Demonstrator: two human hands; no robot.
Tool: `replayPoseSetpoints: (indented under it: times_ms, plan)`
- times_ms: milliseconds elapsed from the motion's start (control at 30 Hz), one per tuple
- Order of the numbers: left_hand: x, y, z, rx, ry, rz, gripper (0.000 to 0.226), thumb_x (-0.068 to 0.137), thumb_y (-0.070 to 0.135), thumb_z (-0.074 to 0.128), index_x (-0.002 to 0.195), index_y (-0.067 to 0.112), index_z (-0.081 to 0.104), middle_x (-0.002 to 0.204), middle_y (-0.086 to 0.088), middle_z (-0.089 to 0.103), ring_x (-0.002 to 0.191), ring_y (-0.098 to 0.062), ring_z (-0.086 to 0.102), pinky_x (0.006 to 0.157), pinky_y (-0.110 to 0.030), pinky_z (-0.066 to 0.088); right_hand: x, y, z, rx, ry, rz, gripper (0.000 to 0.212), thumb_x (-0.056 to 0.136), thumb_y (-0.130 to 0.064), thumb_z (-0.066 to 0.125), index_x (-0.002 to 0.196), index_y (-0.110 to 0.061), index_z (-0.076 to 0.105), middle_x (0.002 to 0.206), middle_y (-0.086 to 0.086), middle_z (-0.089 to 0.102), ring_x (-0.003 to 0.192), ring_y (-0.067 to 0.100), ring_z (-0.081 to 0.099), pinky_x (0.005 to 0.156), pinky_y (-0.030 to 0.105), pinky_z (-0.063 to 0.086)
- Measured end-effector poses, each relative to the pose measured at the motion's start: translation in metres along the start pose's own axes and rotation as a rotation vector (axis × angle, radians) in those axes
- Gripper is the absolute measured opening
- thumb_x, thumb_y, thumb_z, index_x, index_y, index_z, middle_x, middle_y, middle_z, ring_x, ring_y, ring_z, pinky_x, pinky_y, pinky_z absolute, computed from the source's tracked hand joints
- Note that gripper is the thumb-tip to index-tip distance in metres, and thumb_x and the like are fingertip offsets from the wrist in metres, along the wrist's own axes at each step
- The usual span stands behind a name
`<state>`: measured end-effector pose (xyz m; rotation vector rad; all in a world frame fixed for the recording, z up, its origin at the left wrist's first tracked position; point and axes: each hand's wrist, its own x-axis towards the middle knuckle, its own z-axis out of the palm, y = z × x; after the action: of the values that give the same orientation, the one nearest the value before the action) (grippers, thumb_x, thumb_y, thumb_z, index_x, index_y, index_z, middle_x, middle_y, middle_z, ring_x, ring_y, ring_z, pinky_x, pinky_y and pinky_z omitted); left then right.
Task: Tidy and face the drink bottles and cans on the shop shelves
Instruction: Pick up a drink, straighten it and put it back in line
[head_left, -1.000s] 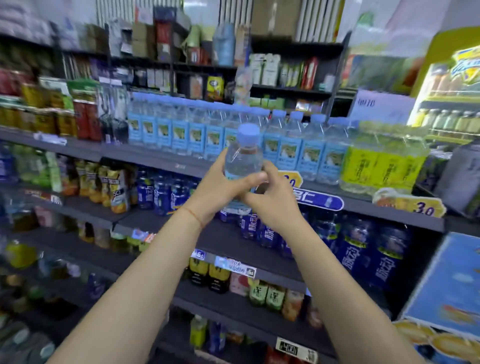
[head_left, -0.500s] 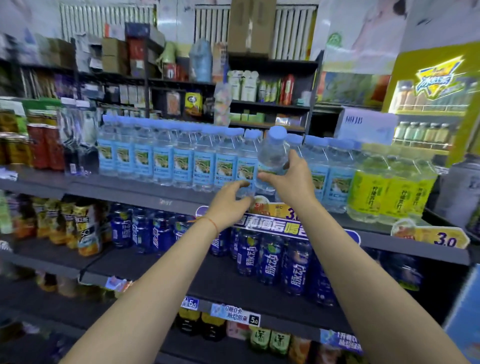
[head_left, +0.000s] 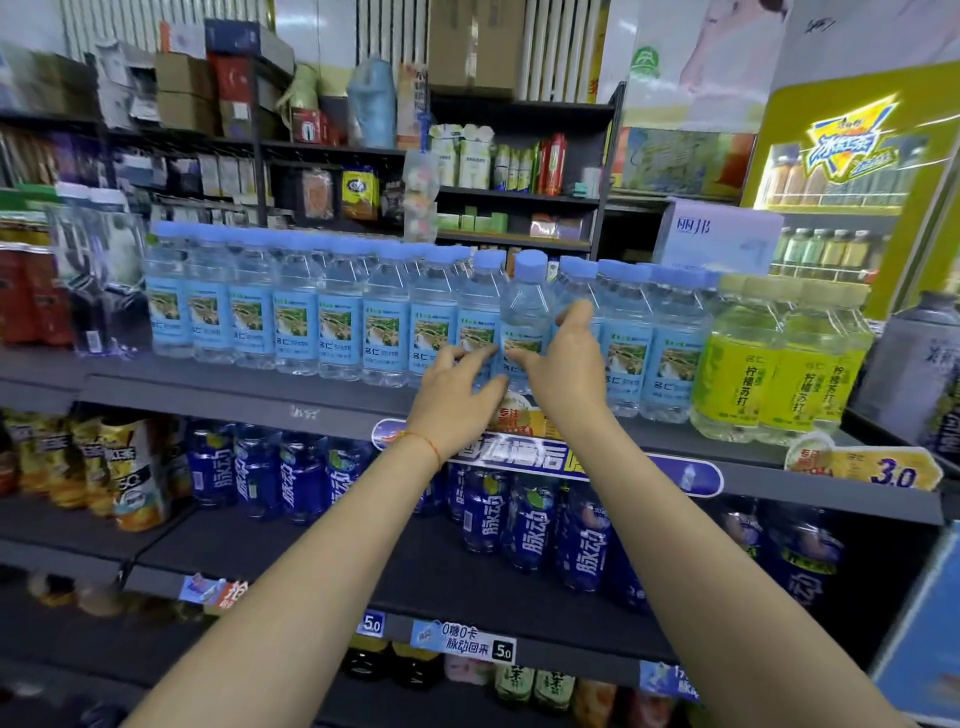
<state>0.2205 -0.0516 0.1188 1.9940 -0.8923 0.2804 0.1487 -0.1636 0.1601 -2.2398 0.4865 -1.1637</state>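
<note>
Head view: both hands, left hand (head_left: 457, 400) and right hand (head_left: 563, 364), fingers curled, grip one clear blue-capped plastic water bottle (head_left: 525, 312) standing upright, full, in the row on the dark shelf (head_left: 234, 387).

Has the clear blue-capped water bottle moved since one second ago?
Yes. The clear blue-capped water bottle went from held out front into the water-bottle row on the dark shelf.

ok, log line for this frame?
phase: facing | left hand: on clear blue-capped water bottle | right hand: same | bottle: upright, in shelf row
</note>
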Motion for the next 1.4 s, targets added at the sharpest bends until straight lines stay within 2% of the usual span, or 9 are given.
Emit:
replayPoseSetpoints:
  times_ms: [267, 400, 600, 733, 833, 900, 1000, 1200, 1400]
  plan:
    - [-0.002, 0.002, 0.003, 0.047, -0.006, -0.011, 0.048, 0.100, 0.046, 0.042, 0.146, 0.034, 0.040, 0.140, 0.000, 0.037, 0.137, -0.022, 0.030, 0.110, -0.042, 0.031, 0.000, 0.002, 0.006, -0.303, 0.120, -0.269, 0.064, 0.096, -0.018, 0.064, 0.150, -0.018, 0.028, 0.117, 0.015, 0.054, 0.064, 0.030, 0.058, 0.052, 0.039, 0.051]
    - [-0.004, 0.003, 0.003, 0.059, -0.017, -0.015, 0.049, 0.100, 0.048, 0.039, 0.147, 0.035, 0.038, 0.144, 0.001, 0.037, 0.138, -0.021, 0.031, 0.111, -0.041, 0.031, -0.003, -0.001, 0.001, -0.491, 0.038, -0.274, 0.071, 0.099, -0.007, 0.053, 0.157, -0.019, 0.014, 0.123, 0.015, 0.054, 0.066, 0.029, 0.054, 0.050, 0.035, 0.042]
    - [-0.018, 0.016, 0.004, 0.047, -0.092, -0.059, 0.052, 0.102, 0.046, 0.034, 0.151, 0.032, 0.031, 0.157, 0.000, 0.031, 0.144, -0.025, 0.029, 0.117, -0.051, 0.026, -0.013, -0.016, -0.015, -0.788, -0.091, -0.218, 0.087, 0.097, -0.015, 0.050, 0.157, -0.018, -0.013, 0.064, 0.003, 0.051, 0.046, 0.017, 0.040, 0.042, 0.024, 0.026]
    - [-0.038, 0.027, 0.000, 0.078, -0.118, -0.045, 0.056, 0.100, 0.048, 0.033, 0.152, 0.028, 0.030, 0.159, -0.001, 0.031, 0.145, -0.025, 0.029, 0.117, -0.051, 0.025, -0.009, -0.023, -0.027, -0.761, -0.182, -0.205, 0.081, 0.097, -0.012, 0.046, 0.158, -0.021, -0.006, 0.061, 0.003, 0.048, 0.047, 0.018, 0.042, 0.045, 0.025, 0.030]
    - [-0.048, 0.032, -0.009, 0.116, -0.090, -0.036, 0.055, 0.100, 0.044, 0.037, 0.152, 0.027, 0.031, 0.157, -0.002, 0.033, 0.144, -0.025, 0.031, 0.117, -0.050, 0.027, -0.010, -0.029, -0.038, -0.698, -0.212, -0.186, 0.069, 0.099, -0.015, 0.044, 0.158, -0.021, 0.009, 0.085, 0.008, 0.059, 0.063, 0.024, 0.052, 0.049, 0.029, 0.036]
    - [-0.051, 0.035, -0.014, 0.157, -0.072, -0.029, 0.053, 0.101, 0.041, 0.038, 0.152, 0.026, 0.031, 0.157, -0.001, 0.033, 0.144, -0.023, 0.030, 0.117, -0.048, 0.027, -0.014, -0.027, -0.042, -0.681, -0.179, -0.258, 0.063, 0.099, -0.020, 0.047, 0.155, -0.015, 0.017, 0.129, 0.014, 0.051, 0.104, 0.031, 0.055, 0.065, 0.037, 0.044]
    - [-0.046, 0.037, -0.020, 0.218, -0.089, -0.037, 0.056, 0.100, 0.039, 0.041, 0.153, 0.027, 0.029, 0.161, -0.001, 0.024, 0.148, -0.023, 0.023, 0.119, -0.048, 0.025, -0.017, -0.018, -0.039, -0.695, -0.167, -0.374, 0.066, 0.100, -0.022, 0.047, 0.156, -0.012, 0.013, 0.159, 0.014, 0.021, 0.144, 0.032, 0.024, 0.103, 0.045, 0.040]
    - [-0.032, 0.047, -0.028, 0.329, -0.081, -0.011, 0.061, 0.101, 0.034, 0.042, 0.156, 0.028, 0.016, 0.166, 0.001, 0.000, 0.152, -0.023, 0.002, 0.121, -0.054, 0.015, -0.009, -0.019, -0.033, -0.686, -0.217, -0.381, 0.073, 0.099, -0.016, 0.045, 0.158, -0.021, 0.003, 0.165, 0.016, -0.004, 0.152, 0.032, 0.000, 0.121, 0.050, 0.016]
    - [-0.005, 0.043, -0.029, 0.466, -0.029, 0.049, 0.067, 0.099, 0.031, 0.047, 0.156, 0.031, 0.012, 0.165, 0.002, -0.010, 0.152, -0.025, -0.004, 0.120, -0.055, 0.015, 0.009, -0.025, -0.021, -0.807, -0.194, -0.322, 0.076, 0.100, -0.030, 0.045, 0.158, -0.028, -0.004, 0.164, 0.019, 0.002, 0.152, 0.037, -0.002, 0.119, 0.057, 0.008]
